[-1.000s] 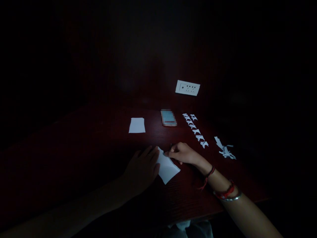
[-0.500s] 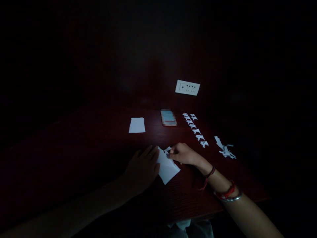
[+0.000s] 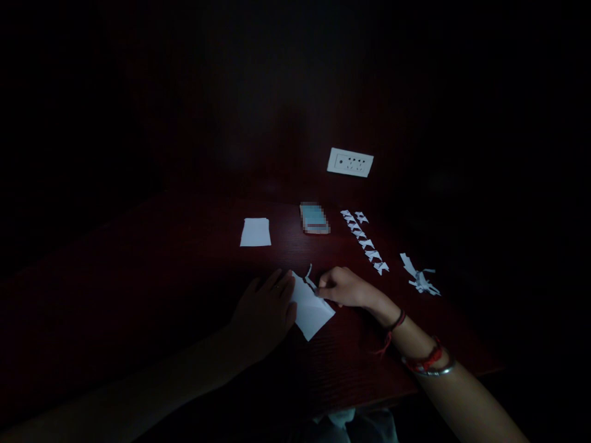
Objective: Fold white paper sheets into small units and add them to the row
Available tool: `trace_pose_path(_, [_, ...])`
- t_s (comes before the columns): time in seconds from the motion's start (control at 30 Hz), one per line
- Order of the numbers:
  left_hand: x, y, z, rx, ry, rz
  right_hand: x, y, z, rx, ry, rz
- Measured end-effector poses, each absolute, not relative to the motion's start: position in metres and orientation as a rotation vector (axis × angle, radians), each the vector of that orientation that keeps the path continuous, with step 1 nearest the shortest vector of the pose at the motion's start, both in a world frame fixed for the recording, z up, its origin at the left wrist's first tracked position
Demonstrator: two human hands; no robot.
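Bench (image 3: pixel 198 264): dark red, dimly lit; far edge against the wall, near edge and near-right corner visible.

Left hand (image 3: pixel 264 307): laid flat, fingers slightly spread, pressed over the left side of the paper sheet; grasps nothing.

Right hand (image 3: pixel 345 287): thumb and forefinger pinched together at the sheet's ragged edge, apparently on the base of a narrow strip; exact grip too dark to confirm.

Paper sheet (image 3: pixel 314 315): white, flat on the bench, between the hands, toward the near edge. From the right fingers it lies toward the bench's left and near edges; from the left fingers, toward the right edge. Ragged side slants from the far edge toward the near-right corner. Overall long axis uncertain, left part covered. Both hands touch it; neither is nearer.

Second sheet (image 3: pixel 255 232): white, toward the far edge, well apart from the hands.

Pixelated item (image 3: pixel 314 219): bluish, near the far edge, identity unclear.

Paper scraps (image 3: pixel 421 282): loose heap toward the right edge.

Small cut papers (image 3: pixel 368 244): row slanting from the far edge toward the near-right corner.

Strip (image 3: pixel 309 271): slender, curling from the right fingers toward the far edge.
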State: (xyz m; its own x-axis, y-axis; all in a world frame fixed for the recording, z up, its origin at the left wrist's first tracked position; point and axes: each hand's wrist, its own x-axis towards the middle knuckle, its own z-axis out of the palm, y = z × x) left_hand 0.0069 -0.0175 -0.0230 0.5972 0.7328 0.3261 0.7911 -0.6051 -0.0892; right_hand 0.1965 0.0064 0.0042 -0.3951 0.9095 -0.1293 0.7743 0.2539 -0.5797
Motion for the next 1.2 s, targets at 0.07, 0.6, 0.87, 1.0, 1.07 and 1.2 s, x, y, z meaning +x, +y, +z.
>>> trace_pose_path(0.07, [0.0071,-0.0176,-0.0229,-2.6,-1.271,-0.387,0.1967,0.0063,0.0036,-1.603,-2.284,0.82])
trace_pose_path(0.6, [0.0046,-0.0154,-0.0275,-2.559,-1.274,-0.377,0.2041,0.0068,0.0031,-1.535,-2.295,0.967])
trace_pose_path(0.87, [0.0034,-0.0149,-0.0258,-2.511,-1.297,-0.345,0.2006,0.0061,0.0045,-1.577,-2.333,0.884])
trace_pose_path(1.0, [0.0028,-0.0152,-0.0258,-2.511,-1.29,-0.333,0.2001,0.0074,0.0003,-1.615,-2.251,0.934])
trace_pose_path(1.07, [0.0033,-0.0147,-0.0252,-2.508,-1.293,-0.348,0.2006,0.0082,-0.0009,-1.599,-2.238,0.957])
trace_pose_path(1.2, [0.0071,-0.0154,-0.0217,-2.493,-1.27,-0.467,0.2009,0.0079,0.001,-1.575,-2.23,0.953])
